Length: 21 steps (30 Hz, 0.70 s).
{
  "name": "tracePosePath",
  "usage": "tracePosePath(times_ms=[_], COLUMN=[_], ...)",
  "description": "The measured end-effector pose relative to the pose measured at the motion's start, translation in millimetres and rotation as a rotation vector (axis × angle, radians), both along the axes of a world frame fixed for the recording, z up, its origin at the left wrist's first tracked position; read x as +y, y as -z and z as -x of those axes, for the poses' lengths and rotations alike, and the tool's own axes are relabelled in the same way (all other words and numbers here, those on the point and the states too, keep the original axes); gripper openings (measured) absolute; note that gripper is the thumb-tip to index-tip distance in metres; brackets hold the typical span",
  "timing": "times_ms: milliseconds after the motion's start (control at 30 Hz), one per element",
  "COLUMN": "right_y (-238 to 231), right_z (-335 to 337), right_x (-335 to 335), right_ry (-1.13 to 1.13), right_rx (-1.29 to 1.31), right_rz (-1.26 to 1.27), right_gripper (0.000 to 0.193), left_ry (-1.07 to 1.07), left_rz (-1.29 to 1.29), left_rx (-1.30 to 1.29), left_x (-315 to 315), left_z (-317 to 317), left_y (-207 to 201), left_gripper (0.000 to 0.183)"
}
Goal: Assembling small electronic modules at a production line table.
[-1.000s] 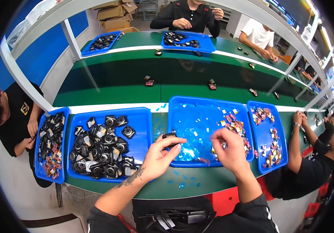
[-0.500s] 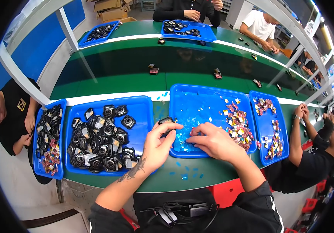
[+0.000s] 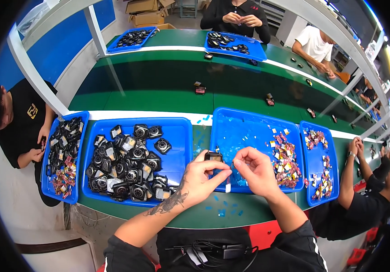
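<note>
In the head view, the person's left hand (image 3: pixel 198 180) was curled, thumb and index finger nearly meeting, with a black, rounded-square watch case (image 3: pixel 214 157) held at its twelve o'clock to one o'clock side. The right hand (image 3: pixel 257 171), at three o'clock from the left, had its thumb and fingertips drawn close together; whether they gripped anything could not be told. A small, pale, narrow strip (image 3: pixel 228 185) hung below the left fingertips, its holder unclear.

Beneath the hands lay a shallow blue plastic tray (image 3: pixel 249 132), with small red-and-yellow parts (image 3: pixel 288 161) at two o'clock from the right hand. At ten o'clock from the left hand, another blue plastic tray (image 3: pixel 180 152) held heaped black watch cases (image 3: pixel 134 165).
</note>
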State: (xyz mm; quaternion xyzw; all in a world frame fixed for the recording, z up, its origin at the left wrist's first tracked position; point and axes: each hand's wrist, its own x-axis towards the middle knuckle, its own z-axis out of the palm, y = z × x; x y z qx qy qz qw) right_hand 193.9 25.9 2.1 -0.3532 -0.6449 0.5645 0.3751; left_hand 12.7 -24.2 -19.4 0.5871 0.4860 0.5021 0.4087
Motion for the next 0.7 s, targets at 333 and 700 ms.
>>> tracePosePath(times_ms=[333, 700], right_y=[2, -7], right_z=[16, -18], right_x=[-5, 12], right_ry=[0.206, 0.076], right_rx=[-0.554, -0.550], right_rz=[-1.195, -0.373], right_gripper=[0.022, 0.026], left_ry=[-0.019, 0.122], left_rz=[0.242, 0.350], left_rx=[-0.159, -0.526], left_x=[3, 5], left_z=[1, 3], left_y=[6, 0], left_gripper=[0.015, 0.017])
